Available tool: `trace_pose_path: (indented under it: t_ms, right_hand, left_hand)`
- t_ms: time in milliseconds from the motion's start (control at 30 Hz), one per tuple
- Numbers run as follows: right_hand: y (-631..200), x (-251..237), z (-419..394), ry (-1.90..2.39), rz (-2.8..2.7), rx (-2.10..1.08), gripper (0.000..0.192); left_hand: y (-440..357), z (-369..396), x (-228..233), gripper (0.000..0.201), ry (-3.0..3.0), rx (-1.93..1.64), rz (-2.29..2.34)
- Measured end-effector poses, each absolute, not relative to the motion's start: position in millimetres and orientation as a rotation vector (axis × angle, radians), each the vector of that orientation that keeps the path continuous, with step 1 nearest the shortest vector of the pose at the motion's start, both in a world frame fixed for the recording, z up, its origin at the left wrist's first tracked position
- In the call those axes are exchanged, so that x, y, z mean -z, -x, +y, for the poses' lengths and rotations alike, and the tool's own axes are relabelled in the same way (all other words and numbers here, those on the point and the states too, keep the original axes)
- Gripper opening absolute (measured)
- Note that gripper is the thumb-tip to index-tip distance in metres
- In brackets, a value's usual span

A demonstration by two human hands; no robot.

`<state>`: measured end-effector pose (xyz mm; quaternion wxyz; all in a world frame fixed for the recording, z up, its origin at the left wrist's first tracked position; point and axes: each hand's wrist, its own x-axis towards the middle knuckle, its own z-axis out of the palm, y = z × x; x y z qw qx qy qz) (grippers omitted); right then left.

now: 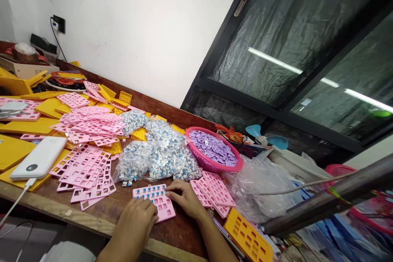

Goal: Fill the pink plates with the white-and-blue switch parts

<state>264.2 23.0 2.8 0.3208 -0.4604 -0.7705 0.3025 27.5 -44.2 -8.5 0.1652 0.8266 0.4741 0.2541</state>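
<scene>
A pink plate (164, 209) with square cutouts lies on the brown table in front of me. Small blue-and-white switches (150, 191) fill its upper rows, while the lower right holes show no switches. My left hand (136, 217) is closed over the plate's lower left, fingers curled and thumb by its bottom edge. At the upper right edge, the thumb and forefinger of my right hand (183, 198) are pinched together; whatever is between them is hidden. Clear bags of the same switches (159, 157) lie just behind, with a few loose switches (127, 183) in front.
Stacked pink plates (87, 170) spread to the left, near a white power bank (39, 157) with a cable. More pink plates (216, 192) lie right of my hands. Behind them stands a pink basket (202, 160) of purple pieces. A yellow plate (248, 237) sits at the lower right.
</scene>
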Motion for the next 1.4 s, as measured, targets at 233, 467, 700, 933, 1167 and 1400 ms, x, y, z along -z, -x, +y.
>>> trace_pose_path:
  t_ms: [233, 467, 700, 933, 1167, 1400]
  right_hand:
    - [-266, 0, 23, 1.191, -2.039, -0.781, 0.015]
    - [-263, -6, 20, 1.189, -2.022, -0.786, 0.014]
    - [-264, -6, 20, 1.167, -2.068, -0.703, 0.012]
    - [-258, -12, 11, 1.236, -2.112, -0.556, 0.010]
    - [-214, -32, 11, 1.139, -2.344, -0.318, 0.014]
    - [-161, -37, 61, 1.266, -2.425, -0.233, 0.068]
  left_hand:
    - [-39, -40, 33, 0.011, -2.572, -0.906, 1.439]
    - [-41, -47, 58, 0.019, -2.671, -1.261, 1.433]
    - [-45, -73, 74, 0.026, -2.886, -1.257, 1.581]
    - [-45, -68, 30, 0.010, -2.935, -0.916, 1.450]
    - [39, -28, 23, 0.024, -2.201, -1.320, 1.640]
    - [54, 69, 22, 0.039, -2.108, -1.316, 1.574]
